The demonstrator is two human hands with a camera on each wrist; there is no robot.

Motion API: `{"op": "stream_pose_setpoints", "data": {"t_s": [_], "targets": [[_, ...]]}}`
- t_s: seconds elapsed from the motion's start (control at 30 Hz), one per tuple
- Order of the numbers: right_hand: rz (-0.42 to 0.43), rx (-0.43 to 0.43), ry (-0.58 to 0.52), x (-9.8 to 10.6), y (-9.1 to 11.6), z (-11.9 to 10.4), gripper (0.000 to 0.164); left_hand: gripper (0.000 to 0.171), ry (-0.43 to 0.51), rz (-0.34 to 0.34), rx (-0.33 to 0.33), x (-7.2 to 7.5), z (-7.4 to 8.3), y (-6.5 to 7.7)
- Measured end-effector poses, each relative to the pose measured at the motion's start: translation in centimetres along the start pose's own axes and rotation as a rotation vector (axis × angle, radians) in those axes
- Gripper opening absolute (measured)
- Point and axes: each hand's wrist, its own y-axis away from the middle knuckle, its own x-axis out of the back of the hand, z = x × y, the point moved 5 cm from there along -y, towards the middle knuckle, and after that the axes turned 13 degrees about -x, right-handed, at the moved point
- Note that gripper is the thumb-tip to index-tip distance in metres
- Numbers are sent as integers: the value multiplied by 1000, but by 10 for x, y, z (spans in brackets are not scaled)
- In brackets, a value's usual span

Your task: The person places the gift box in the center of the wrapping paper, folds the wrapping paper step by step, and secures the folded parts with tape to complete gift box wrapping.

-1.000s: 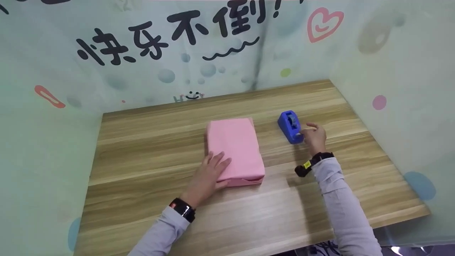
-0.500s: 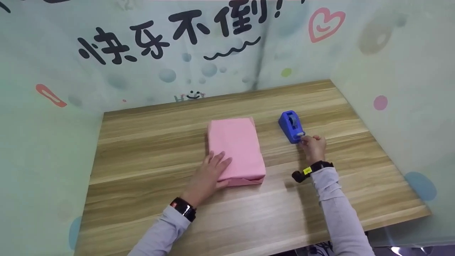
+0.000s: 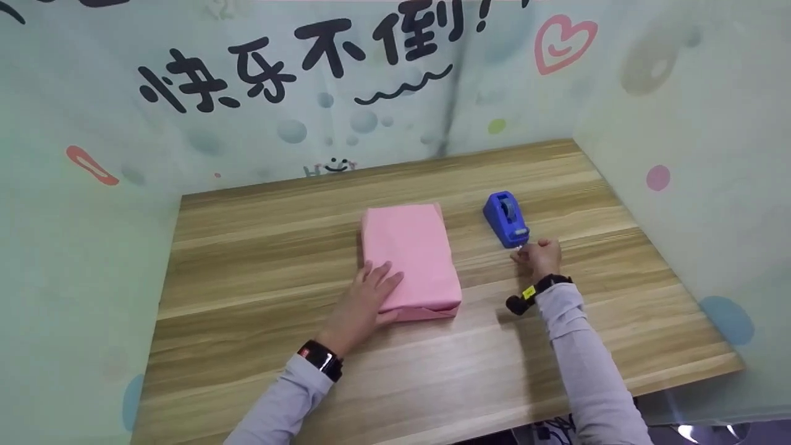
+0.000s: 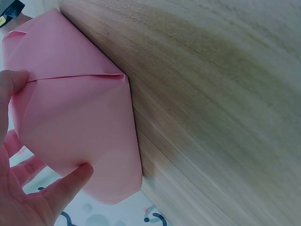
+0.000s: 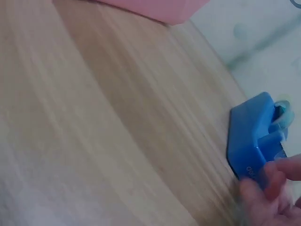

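A pink paper-wrapped box [image 3: 413, 253] lies on the table, its folded end flap [image 4: 77, 59] showing in the left wrist view. My left hand [image 3: 355, 306] rests on its near left corner with fingers spread over the top and the thumb by the near end. To the box's right stands a blue tape dispenser [image 3: 494, 217] holding a roll of clear tape [image 3: 508, 209]. Just in front of its cutter, my right hand [image 3: 541, 258] pinches the tape's free end [image 3: 519, 248] between thumb and forefinger. The right wrist view shows these fingertips [image 5: 254, 188] blurred, close to the dispenser.
The wood-grain table [image 3: 247, 259] ends at a printed cloth backdrop [image 3: 395, 136] behind and at both sides. Dark cables [image 3: 556, 426] show below the front edge. A black wrist camera [image 3: 519, 304] juts from my right wrist, over the table.
My right hand has moved from beside the dispenser's cutter toward me and slightly left, drawing the tape end out. The left hand and the box have stayed in place.
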Motion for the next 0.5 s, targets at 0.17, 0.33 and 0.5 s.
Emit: {"op": "stream_pose_setpoints", "data": {"t_s": [0.17,0.33,0.5], "targets": [[-61,22,9,4,6,15,35,66,4,-15,-3,-1,1,-1],[-249,142,68,-9,47,30,29,66,-9,-10,-12,-1,1,-1],[-340,509,228,-35,114,40,28,65,-18,10,-7,2,0,-2]]}}
